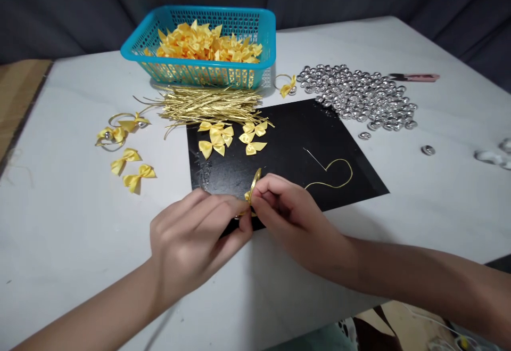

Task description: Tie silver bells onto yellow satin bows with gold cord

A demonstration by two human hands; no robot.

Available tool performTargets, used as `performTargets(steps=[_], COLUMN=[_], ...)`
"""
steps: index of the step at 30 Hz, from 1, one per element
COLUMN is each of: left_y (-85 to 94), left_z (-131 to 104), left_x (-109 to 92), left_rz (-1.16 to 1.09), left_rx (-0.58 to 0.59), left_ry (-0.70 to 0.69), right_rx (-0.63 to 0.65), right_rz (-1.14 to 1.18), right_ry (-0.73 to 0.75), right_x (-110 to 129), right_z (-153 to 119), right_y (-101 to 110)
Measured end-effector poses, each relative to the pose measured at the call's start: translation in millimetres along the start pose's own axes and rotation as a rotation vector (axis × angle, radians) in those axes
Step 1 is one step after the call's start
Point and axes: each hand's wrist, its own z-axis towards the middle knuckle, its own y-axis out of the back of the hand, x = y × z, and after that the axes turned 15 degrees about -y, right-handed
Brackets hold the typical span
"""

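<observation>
My left hand (195,234) and my right hand (291,218) meet fingertip to fingertip over the near edge of a black mat (287,138). Between them is a looped gold cord (255,180) with a small yellow ribbon bow, mostly covered by fingers. A silvery bit shows under my left fingertips. My left thumb and fingers pinch the bow end; my right pinches the cord loop. Right of them on the mat lies a needle (315,159) trailing gold thread (352,172). Several yellow bows (215,139) rest at the mat's far left.
A blue basket (199,65) full of yellow bows stands at the back, with a bundle of gold cords (211,105) before it. Silver bells (359,92) are heaped at right, beside pink-handled snips (415,77). Looped cords with bows (114,134) lie at left.
</observation>
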Motion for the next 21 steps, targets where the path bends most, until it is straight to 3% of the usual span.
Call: performTargets(steps=[4,9,12,18,21], left_y=[-0.6,-3.0,-3.1,-3.3,-4.8], left_z=[2.5,6.6,6.2,4.4,4.0], left_x=[-0.4,-1.2,-1.8,-0.8,-1.2], left_rz=[0.056,0.246,0.283,-0.114,-0.196], left_rx=[-0.024,0.002,0.006,0.019,0.001], left_ry=[-0.039,-0.106,-0.103,0.098,0.152], right_rx=[-0.007,-0.041,-0.052,-0.052,-0.039], right_rz=[-0.031,-0.187,-0.236,-0.154,-0.128], right_ry=[0.005,0.178,0.21,0.138,0.109], right_x=[-0.5,-2.0,-2.3,0.3,0.0], right_z=[1.1,2.3,1.3,0.5,0.4], right_y=[0.9,4.0,3.3,1.2,1.6])
